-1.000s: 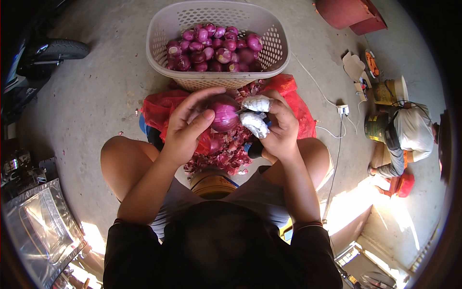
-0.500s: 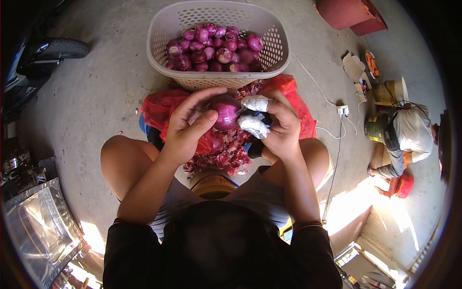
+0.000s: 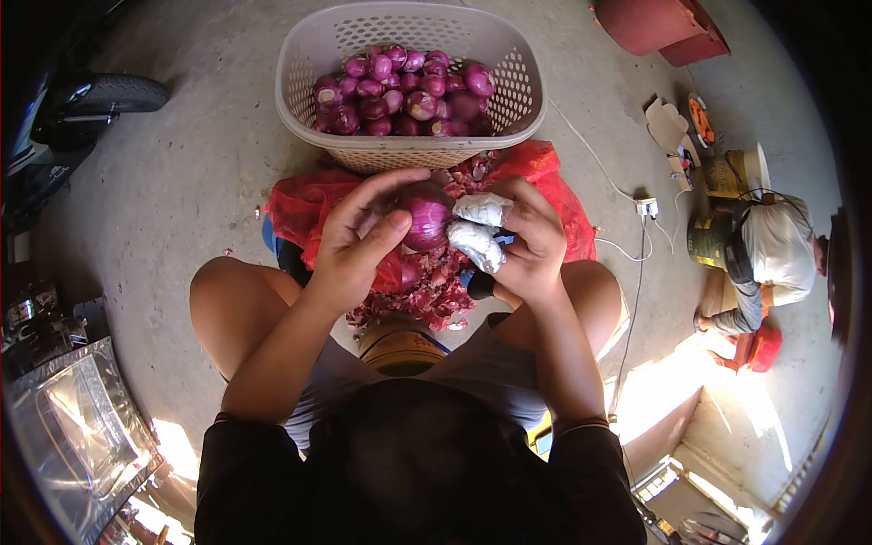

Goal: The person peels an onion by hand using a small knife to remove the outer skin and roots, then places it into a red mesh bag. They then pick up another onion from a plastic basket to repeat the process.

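Observation:
My left hand (image 3: 359, 232) holds a red onion (image 3: 425, 216), its fingers curled behind and its thumb on the near side. The onion's skin is shiny purple. At its right side is my right hand (image 3: 522, 241), whose thumb and forefinger are wrapped in silvery-white tape (image 3: 479, 245). Those two wrapped tips are drawn together right at the onion. A bit of blue shows by the right palm, and I cannot tell what the fingers grip. Below both hands lies a heap of red onion skins (image 3: 427, 295) around a red mesh bag (image 3: 549, 195).
A grey perforated basket (image 3: 295, 113) of peeled red onions (image 3: 395, 95) stands just ahead. Between my knees is a yellowish bucket (image 3: 400, 350). At right, a bent-over person (image 3: 777, 250) works near buckets (image 3: 727, 173); a power strip (image 3: 647, 208) and cords lie on the floor.
My right hand's wrapped fingertips have shifted slightly left, closer against the onion, and its forefinger has bent more. My left hand keeps hold of the onion almost unmoved.

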